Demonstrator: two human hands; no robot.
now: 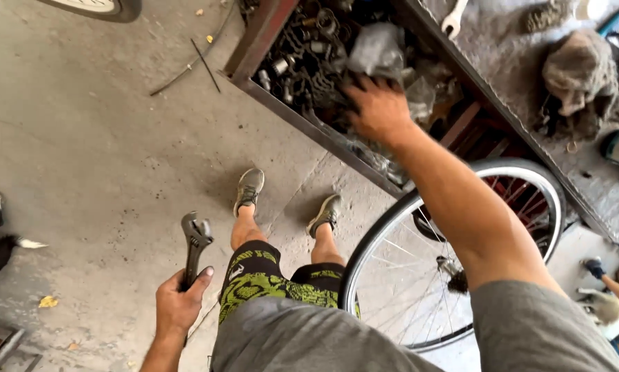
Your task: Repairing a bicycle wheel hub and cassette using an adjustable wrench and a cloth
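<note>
My left hand [178,303] grips the handle of a dark adjustable wrench [195,244], its jaws pointing away from me over the concrete floor. My right hand [377,110] reaches into an open metal drawer [254,41] full of greasy metal parts and crumpled plastic bags [378,48]. The fingers are spread and pressed down among the parts; I cannot tell whether they hold anything. A bicycle wheel [371,241] with silver rim and spokes stands upright by my right leg, under my right arm.
A workbench top [509,76] beyond the drawer carries dirty rags [582,69] and a spanner [453,19]. Another person's hand [599,269] shows at the right edge. A tyre [103,8] lies at the top left, thin rods [203,58] on the floor.
</note>
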